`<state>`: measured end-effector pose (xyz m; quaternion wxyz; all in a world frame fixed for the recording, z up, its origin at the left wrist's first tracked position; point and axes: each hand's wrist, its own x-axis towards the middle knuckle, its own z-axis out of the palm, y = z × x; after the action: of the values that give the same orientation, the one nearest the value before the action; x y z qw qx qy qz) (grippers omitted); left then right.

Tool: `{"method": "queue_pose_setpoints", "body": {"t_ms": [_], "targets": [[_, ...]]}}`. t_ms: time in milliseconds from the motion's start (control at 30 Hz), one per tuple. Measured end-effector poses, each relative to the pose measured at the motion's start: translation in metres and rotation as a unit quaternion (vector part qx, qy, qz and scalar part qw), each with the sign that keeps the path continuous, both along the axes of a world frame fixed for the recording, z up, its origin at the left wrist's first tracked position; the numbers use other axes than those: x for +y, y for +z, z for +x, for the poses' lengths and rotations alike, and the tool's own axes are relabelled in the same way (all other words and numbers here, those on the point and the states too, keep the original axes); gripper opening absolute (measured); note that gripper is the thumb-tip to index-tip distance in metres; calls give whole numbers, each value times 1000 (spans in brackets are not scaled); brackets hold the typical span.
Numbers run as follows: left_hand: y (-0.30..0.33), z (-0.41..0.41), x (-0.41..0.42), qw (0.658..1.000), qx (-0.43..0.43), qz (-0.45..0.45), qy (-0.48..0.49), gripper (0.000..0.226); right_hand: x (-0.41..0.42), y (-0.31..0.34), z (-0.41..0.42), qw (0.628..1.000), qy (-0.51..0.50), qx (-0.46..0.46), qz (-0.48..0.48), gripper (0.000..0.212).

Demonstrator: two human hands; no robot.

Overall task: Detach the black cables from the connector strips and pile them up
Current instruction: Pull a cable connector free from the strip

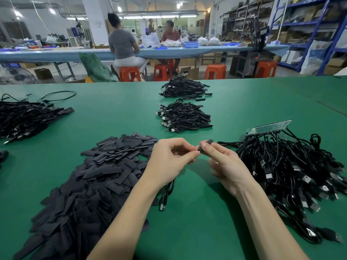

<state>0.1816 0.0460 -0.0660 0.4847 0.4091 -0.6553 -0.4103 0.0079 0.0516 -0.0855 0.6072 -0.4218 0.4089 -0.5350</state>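
Note:
My left hand (172, 158) is closed around a black cable (165, 196) whose USB plug hangs below my wrist onto the green table. My right hand (223, 166) pinches a small black end piece (207, 142) at that cable's tip, right against my left fingertips. A connector strip (268, 127) lies to the right with several black cables (293, 166) still hanging from it in a tangled heap. Two piles of loose cables sit farther back, the nearer pile (185, 117) and the farther pile (185, 89).
A big heap of flat black sleeves (90, 186) covers the table left of my arms. Another cable pile (24, 119) lies at the far left. Green table (116, 113) between them is bare. People sit on orange stools at a bench behind.

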Motion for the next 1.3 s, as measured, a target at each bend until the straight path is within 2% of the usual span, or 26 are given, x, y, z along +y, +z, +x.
{"method": "queue_pose_setpoints", "body": {"t_ms": [233, 333, 567, 800, 1000, 1100, 1300], "targets": [[0, -5, 3, 999, 23, 6, 27, 14, 0, 1, 2, 1000, -17, -13, 0, 21], [1, -7, 2, 1000, -5, -4, 26, 14, 0, 2, 1, 999, -32, -22, 4, 14], [3, -2, 3, 1000, 20, 5, 14, 7, 1, 1, 2, 1000, -18, -13, 4, 21], [1, 0, 1, 999, 54, 4, 2, 9, 1, 0, 6, 1000, 0, -13, 5, 22], [-3, 0, -1, 995, 89, 35, -8, 12, -1, 0, 11, 995, -92, -3, -43, 34], [-5, -3, 0, 994, 100, 48, 7, 12, -1, -1, 13, 991, -117, 2, -63, 30], [-5, -10, 1, 991, 122, 51, 33, 11, -3, -5, 18, 988, -144, -13, -47, 31]]}}
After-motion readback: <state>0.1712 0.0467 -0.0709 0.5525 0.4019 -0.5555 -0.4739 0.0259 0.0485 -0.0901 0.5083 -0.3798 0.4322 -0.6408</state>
